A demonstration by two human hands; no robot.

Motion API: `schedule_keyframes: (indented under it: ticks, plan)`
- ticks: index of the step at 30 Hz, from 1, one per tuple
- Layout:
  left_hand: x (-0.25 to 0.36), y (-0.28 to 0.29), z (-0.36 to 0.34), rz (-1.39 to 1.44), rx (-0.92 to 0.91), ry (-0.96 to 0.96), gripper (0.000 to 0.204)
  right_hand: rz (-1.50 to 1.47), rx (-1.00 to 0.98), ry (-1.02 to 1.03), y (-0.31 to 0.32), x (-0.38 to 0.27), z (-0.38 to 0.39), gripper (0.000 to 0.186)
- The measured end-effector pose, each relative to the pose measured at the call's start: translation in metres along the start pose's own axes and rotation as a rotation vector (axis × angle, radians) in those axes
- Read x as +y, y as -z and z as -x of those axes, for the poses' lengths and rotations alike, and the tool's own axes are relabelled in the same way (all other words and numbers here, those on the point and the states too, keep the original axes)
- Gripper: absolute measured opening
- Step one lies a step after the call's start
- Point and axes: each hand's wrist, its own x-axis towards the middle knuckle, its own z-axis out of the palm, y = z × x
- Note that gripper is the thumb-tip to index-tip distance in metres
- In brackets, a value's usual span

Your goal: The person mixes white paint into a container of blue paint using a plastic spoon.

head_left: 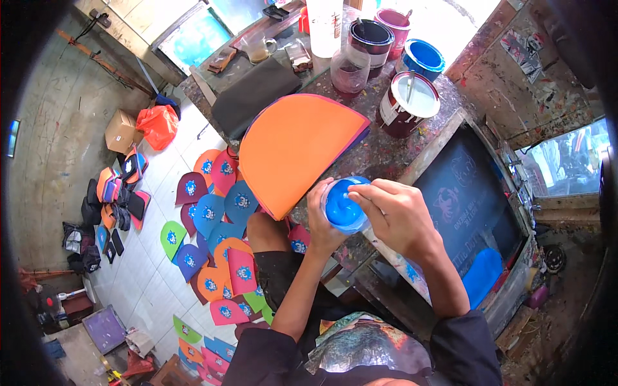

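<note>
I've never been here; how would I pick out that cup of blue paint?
Find the paint-spattered table, then the orange-topped half-round stack on it. Just off the stack's lower right, the left hand grips the cup, with the right hand over it. Unlike the paint cans standing on the table, it is held in a hand.

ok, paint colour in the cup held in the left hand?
The paint: bright blue, in the head view.
</note>
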Motion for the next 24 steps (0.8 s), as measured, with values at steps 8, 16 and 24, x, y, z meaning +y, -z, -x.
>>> schedule_keyframes:
  ticks: [8, 16, 24]
  plan:
    - [0.001, 0.000, 0.002, 0.061, -0.011, 0.055, 0.107, 0.106, -0.108, 0.027, -0.005, 0.004, 0.005, 0.012]
    - [-0.001, -0.002, 0.005, 0.058, -0.010, 0.065, 0.104, 0.096, -0.285, -0.027, 0.001, -0.001, -0.001, 0.014]
    - [-0.001, -0.001, 0.008, 0.073, -0.053, 0.075, 0.105, 0.004, -0.181, 0.047, -0.002, 0.001, 0.001, 0.015]
